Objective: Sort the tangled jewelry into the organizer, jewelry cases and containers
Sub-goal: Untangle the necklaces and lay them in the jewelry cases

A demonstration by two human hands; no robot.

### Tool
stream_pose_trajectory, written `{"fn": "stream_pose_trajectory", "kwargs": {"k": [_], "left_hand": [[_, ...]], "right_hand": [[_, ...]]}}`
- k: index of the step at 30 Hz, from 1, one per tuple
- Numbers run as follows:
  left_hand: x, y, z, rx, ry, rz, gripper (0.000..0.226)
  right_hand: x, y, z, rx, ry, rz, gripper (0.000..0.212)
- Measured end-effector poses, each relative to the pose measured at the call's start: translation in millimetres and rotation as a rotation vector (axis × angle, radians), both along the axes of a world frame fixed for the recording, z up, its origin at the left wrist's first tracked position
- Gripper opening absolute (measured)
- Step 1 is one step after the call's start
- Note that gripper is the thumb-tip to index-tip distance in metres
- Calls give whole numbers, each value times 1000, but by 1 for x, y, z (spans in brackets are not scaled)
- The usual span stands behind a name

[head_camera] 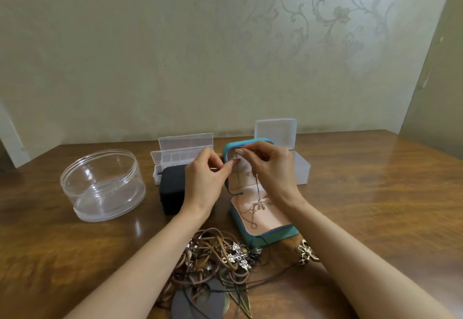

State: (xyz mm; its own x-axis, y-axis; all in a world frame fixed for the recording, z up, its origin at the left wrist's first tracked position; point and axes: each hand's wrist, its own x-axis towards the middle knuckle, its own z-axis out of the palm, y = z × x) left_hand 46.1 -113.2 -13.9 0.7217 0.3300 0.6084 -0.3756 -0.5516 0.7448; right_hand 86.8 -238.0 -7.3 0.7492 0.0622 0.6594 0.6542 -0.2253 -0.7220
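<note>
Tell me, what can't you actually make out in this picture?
Head view only:
- Ends of the thin chain: tiny, hidden in the pinch of the left hand and right hand.
- Inside the black case: lid closed.
- Contents of the organizer: too small; left hand covers one end.
- Whole tangled pile: cut off by the bottom edge.

Both hands up, fingertips nearly meeting
Left hand (204,181) and right hand (269,168) each pinch chain (256,183), thumb to forefinger; forearms angle inward
</note>
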Motion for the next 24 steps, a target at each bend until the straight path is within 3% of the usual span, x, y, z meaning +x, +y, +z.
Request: {"fn": "stream_pose_trajectory", "kwargs": {"k": [4, 8, 11, 24], "left_hand": [[0, -2, 0, -122, -32, -82, 34], [1, -4, 0, -46, -30, -82, 18], [1, -6, -1, -45, -41, -72, 19], [3, -17, -4, -74, 14, -117, 27]], "right_hand": [[-5, 5, 1, 18, 42, 57, 11], [-10, 11, 4, 163, 205, 148, 8], [-13, 14, 6, 250, 328, 209, 7], [-15, 15, 11, 321, 458, 201, 10]]}}
